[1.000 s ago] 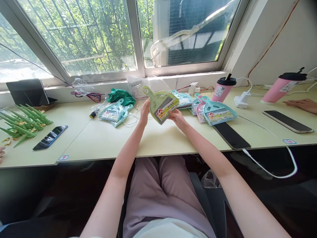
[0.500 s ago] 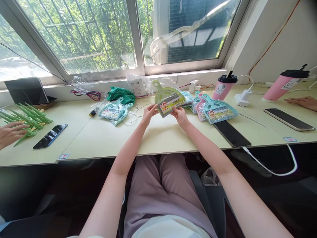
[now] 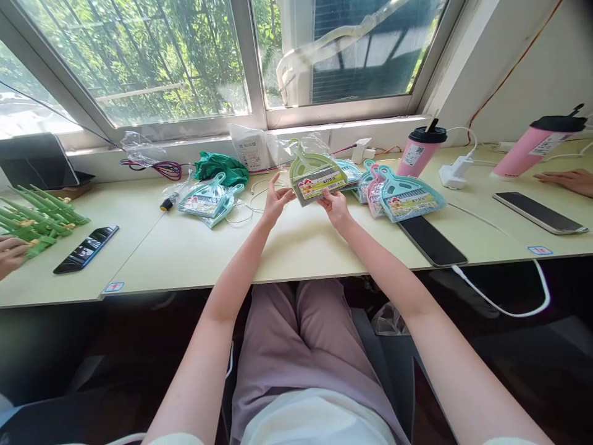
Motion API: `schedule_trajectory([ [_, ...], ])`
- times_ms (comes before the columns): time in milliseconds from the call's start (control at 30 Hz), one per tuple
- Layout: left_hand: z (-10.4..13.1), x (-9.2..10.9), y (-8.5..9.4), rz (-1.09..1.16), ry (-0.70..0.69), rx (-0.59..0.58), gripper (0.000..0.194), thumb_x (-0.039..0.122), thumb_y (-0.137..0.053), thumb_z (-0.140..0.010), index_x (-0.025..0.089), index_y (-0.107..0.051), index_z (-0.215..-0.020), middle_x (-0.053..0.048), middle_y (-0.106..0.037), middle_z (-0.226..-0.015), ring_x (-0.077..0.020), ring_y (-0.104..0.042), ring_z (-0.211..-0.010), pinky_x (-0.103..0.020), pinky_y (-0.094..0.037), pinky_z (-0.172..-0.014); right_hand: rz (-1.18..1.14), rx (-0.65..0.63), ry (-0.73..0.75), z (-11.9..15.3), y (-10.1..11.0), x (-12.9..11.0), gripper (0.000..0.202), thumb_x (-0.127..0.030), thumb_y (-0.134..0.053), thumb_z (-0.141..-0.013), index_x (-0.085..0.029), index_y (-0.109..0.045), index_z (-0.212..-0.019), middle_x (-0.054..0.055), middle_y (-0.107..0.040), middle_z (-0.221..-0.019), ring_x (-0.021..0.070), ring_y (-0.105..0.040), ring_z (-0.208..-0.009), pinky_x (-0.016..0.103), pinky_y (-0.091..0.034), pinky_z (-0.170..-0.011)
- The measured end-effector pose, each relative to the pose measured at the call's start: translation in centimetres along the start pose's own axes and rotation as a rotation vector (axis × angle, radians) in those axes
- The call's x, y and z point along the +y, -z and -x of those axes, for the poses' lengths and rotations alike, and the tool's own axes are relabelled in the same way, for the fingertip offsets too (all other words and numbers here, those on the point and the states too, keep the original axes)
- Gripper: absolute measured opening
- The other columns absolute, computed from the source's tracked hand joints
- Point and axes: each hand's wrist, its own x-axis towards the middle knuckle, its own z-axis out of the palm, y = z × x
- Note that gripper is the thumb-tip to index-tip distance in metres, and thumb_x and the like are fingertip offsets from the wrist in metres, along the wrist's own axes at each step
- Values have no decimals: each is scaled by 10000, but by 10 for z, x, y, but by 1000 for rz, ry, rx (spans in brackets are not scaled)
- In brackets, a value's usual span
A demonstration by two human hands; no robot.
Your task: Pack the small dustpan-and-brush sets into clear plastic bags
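A long pale desk (image 3: 296,247) runs across the middle of the frame under a wide window (image 3: 152,62). Just above the centre, both hands hold a light green mini dustpan set (image 3: 316,175) lifted off the desk, handle pointing up toward the sill. The left hand (image 3: 277,201) steadies its lower left corner, fingers loosely spread, thumb and fingertips against the edge. The right hand (image 3: 334,207) pinches the lower edge by the label, fingers curled together.

To handle it well, I'd say grip the plastic rim rather than the paper band, and hold it level so the brush stays nested.

At right of centre lies a pile of teal and pink dustpan sets (image 3: 398,198), and a smaller teal pile (image 3: 208,201) at left of centre. A black phone (image 3: 432,240) lies at right, a pink cup (image 3: 420,151) above it.

The label has a barcode and a small red picture; its print is too small to read.
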Motion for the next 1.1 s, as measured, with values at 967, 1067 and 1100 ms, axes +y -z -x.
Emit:
schedule_trajectory([
  [967,33,7,-40,-43,-109,189,786,466,-725,-934,293,-360,-1609,-56,-793,-1060,-224,-733,-1014,-353,-521,-980,-27,67,54,-6,4,-14,180,-153,-678,-944,-219,-580,-1080,38,-777,-1086,162,-770,-1060,329,-663,-973],
  [1067,19,13,-29,157,37,197,672,532,-681,-966,324,-433,-1554,-87,-721,-1339,-252,-678,-1255,-393,-501,-1072,8,7,0,-3,2,-16,168,-112,-684,-931,-211,-603,-1040,27,-789,-1014,179,-785,-1015,346,-659,-980],
  [1100,15,14,-26,214,70,169,631,505,-682,-972,324,-460,-1534,-84,-688,-1400,-254,-655,-1303,-405,-496,-1094,32,-32,-21,-2,0,-15,170,-110,-704,-920,-207,-611,-1025,24,-792,-983,189,-790,-995,359,-664,-970],
])
